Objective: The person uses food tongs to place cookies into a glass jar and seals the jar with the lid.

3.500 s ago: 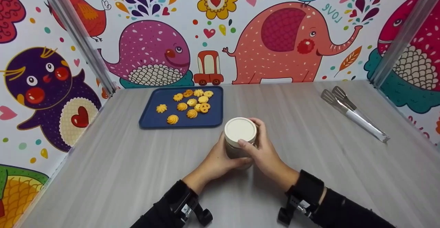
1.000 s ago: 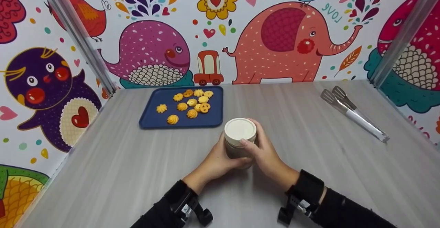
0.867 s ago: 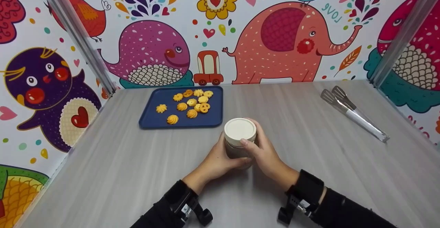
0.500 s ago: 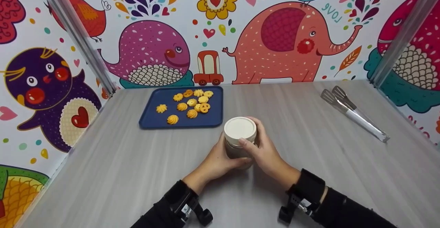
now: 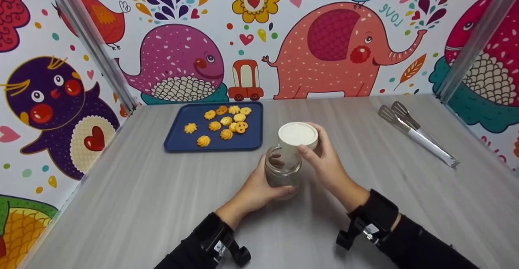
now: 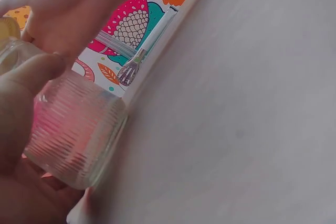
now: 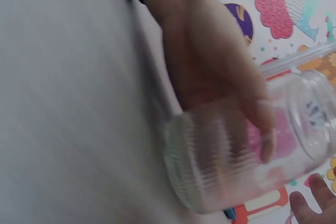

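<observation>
My left hand (image 5: 258, 190) grips a clear ribbed glass jar (image 5: 283, 175) that stands on the table, its mouth uncovered. In the left wrist view the ribbed wall of the jar (image 6: 79, 129) shows between thumb and fingers, with nothing visible inside. My right hand (image 5: 326, 159) holds a cream-coloured round lid (image 5: 299, 134) by its edge, thumb in front and fingers behind. The lid is off the jar, up and to the right of its mouth. In the right wrist view only some fingertips (image 7: 315, 200) of the right hand show, and the lid is out of that view.
A blue tray (image 5: 178, 141) with several small cookies (image 5: 226, 134) lies at the back left of the table. Metal tongs (image 5: 419, 135) lie at the right. Patterned walls with metal posts (image 5: 91, 46) bound the table at the back and sides.
The lid sat on the jar earlier. My right hand has lifted it off and moved it up and to the right, baring the jar's mouth. The left hand has stayed in place.
</observation>
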